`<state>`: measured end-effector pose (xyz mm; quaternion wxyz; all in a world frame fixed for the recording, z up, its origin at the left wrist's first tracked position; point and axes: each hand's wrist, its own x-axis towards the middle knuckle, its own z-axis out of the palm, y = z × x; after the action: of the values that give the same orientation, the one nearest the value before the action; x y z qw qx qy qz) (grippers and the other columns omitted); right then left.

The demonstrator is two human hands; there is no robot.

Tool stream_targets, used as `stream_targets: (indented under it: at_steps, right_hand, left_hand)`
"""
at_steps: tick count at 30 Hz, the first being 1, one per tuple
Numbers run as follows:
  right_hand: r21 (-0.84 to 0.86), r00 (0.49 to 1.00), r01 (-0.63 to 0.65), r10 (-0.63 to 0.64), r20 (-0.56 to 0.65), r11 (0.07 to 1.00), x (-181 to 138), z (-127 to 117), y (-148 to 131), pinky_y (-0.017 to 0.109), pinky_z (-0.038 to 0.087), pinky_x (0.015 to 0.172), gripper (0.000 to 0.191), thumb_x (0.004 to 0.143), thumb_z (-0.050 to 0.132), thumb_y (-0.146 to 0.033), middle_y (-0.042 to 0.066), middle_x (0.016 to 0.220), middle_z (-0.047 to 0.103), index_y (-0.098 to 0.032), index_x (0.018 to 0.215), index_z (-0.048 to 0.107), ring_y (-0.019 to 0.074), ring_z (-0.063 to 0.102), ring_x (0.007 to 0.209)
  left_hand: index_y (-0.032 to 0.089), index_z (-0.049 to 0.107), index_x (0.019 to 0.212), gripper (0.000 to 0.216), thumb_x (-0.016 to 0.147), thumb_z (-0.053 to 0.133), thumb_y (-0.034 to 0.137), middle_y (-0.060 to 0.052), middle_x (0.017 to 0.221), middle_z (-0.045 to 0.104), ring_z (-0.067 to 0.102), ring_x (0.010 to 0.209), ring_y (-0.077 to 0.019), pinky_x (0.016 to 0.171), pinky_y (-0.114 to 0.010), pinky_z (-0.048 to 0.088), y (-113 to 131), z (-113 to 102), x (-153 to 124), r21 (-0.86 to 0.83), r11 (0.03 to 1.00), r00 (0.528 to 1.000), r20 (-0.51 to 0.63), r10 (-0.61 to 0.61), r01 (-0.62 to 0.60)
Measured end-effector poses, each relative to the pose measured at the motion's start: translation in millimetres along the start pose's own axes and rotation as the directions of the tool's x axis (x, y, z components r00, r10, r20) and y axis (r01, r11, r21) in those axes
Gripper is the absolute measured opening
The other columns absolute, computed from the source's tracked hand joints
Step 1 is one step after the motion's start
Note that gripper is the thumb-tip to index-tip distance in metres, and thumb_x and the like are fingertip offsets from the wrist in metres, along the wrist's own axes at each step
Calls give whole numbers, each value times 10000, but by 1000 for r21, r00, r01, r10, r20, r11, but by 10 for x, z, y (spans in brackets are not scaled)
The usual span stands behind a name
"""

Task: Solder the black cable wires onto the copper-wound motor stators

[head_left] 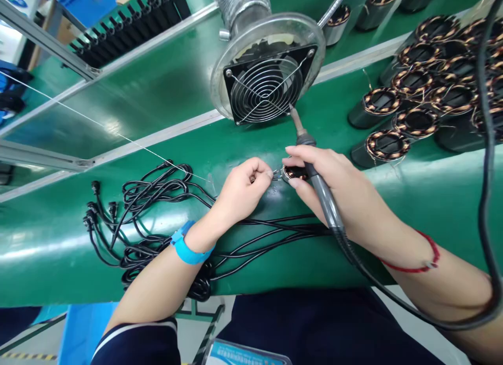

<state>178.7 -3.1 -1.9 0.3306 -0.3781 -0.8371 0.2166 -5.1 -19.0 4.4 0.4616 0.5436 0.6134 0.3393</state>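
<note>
The left hand (243, 187) had its fingers (262, 172) pressed together, pinching a thin lead (276, 174) at the edge of a small motor stator (294, 172), probably to keep the lead steady. The stator sat on the green worktop (58, 244), just below the fume extractor fan (267, 83), a spot that likely let smoke be drawn off. The right hand (338, 192) steadied the stator with its fingertips and gripped a soldering iron (314, 176) against the palm, tip angled up towards the fan, away from the copper windings.

A bundle of black cables (153, 218) lay under the left forearm. To the right, more wound stators (424, 92) stood loose on the worktop; I saw no tray or box under them. A thin pale wire (98, 124) ran in from the left towards the left hand.
</note>
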Motion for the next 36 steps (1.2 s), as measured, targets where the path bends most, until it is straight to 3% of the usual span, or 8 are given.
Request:
stream_targets:
  at_steps: [5,8,14,20,25,31,36]
  right_hand:
    - [-57,994,-20,13,-108,998,-57,105,5,413,520,798,418,892,559,-176,24,990,713,-249,1298,487,241,651,944]
    - [-105,994,42,-52,-98,994,-54,149,-28,382,492,741,396,875,566,-166,14,871,699,-215,1263,501,219,631,830]
    - [-53,987,38,-46,-156,998,-20,239,-55,367,484,804,373,896,543,-171,10,872,694,-235,1261,504,193,639,844]
    - [99,984,11,7,-180,995,-23,253,10,393,505,895,444,891,569,-199,-4,870,682,-278,1316,468,183,660,886]
    - [190,979,26,13,-202,982,-12,261,46,357,523,871,492,862,618,-172,-27,844,671,-277,1320,474,157,661,846]
    - [235,984,58,-15,-179,970,1,249,68,378,512,890,517,851,611,-140,-38,824,667,-276,1330,473,162,663,862]
    - [192,999,38,-29,-45,981,-48,124,174,445,484,972,494,872,577,-195,19,974,695,-266,1348,466,203,659,1014]
  left_hand:
    - [174,542,703,136,838,545,195,52,592,463,406,555,-86,530,-230,317,12,-3,-5,-17,1000,1000,11,-10,10]
    - [174,532,701,144,844,530,170,46,614,478,417,577,-86,555,-232,337,16,5,-18,-28,1000,1000,13,5,-5]
    - [202,487,779,105,861,508,141,53,626,467,447,584,-93,554,-231,356,-48,29,-75,-92,993,997,-36,69,-72]
    - [201,510,823,76,896,513,178,23,734,530,482,635,-105,598,-253,396,-64,14,-107,-7,977,977,-33,213,-213]
    - [200,512,804,113,887,514,124,-4,816,566,515,769,-132,701,-265,426,-34,-39,-108,195,892,912,39,407,-407]
    - [200,502,776,165,862,524,60,-22,822,576,529,809,-146,730,-280,435,-56,-27,-107,336,765,825,75,560,-550]
    - [193,494,744,188,815,549,28,-6,778,552,509,755,-131,688,-262,425,-110,13,-91,331,805,858,30,512,-492]
